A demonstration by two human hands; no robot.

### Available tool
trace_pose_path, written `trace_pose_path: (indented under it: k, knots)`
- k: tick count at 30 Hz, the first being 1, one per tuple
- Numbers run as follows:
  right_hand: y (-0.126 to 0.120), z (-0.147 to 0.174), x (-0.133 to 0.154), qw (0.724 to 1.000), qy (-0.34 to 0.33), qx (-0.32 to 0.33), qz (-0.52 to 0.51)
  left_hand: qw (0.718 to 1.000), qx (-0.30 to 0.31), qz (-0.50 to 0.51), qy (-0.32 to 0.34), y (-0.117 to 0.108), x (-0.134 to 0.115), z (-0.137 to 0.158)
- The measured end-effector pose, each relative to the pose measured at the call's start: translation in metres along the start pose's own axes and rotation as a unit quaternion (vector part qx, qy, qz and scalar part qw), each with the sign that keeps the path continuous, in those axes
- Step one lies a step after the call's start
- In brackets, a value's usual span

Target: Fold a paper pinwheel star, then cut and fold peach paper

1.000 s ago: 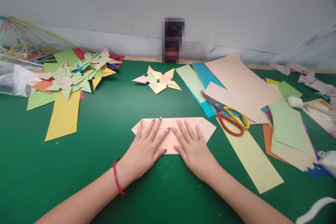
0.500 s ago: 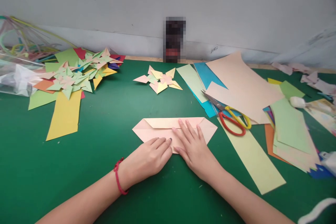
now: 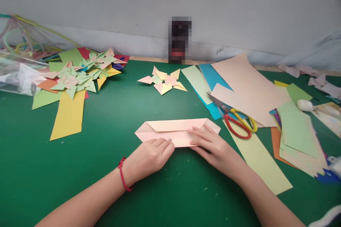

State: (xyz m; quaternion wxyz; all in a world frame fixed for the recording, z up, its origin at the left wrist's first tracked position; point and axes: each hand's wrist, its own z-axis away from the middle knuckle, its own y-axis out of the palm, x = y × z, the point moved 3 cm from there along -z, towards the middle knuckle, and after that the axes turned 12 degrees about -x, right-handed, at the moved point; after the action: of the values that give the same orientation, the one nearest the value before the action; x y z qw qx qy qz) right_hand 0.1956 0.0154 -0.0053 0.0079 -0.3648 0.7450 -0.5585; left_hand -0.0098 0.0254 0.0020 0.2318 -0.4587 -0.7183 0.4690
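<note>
A pale pink sheet of paper (image 3: 179, 138), folded long and narrow with slanted ends, lies in front of me. A flap is folded down along its far side. My left hand (image 3: 153, 154), with a red cord bracelet (image 3: 122, 173) at the wrist, is closed on the paper's near edge, fingertips curled on top. On the right half rests my right hand (image 3: 213, 147), its fingers stretched out and slightly apart across the paper. Its thumb lies by the near edge. Beyond the paper sits a folded pink and yellow paper star (image 3: 163, 81).
Red-and-yellow-handled scissors (image 3: 237, 118) lie right of the paper, over coloured sheets (image 3: 247, 92). A pale yellow strip (image 3: 263, 165) extends beside my right forearm. Several paper stars (image 3: 77, 78) are piled at the left near a clear plastic bag (image 3: 18, 76). A wall stands behind the green table (image 3: 112, 120).
My right hand has slid right and turned sideways along the near edge. The paper's near edge has come up, showing a straight border between my hands. My left hand has hardly moved.
</note>
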Motion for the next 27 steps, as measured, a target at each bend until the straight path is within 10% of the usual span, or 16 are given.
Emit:
trace_pose_path:
  k: [16, 27]
  knots:
    - [0.013, -0.002, -0.008, 0.981, 0.156, -0.11, 0.041, 0.994, 0.039, 0.012, -0.098, 0.012, 0.013, -0.001]
    - [0.023, -0.005, -0.009, 0.978, 0.163, -0.098, 0.086, 0.992, -0.041, -0.061, -0.106, 0.013, 0.013, -0.001]
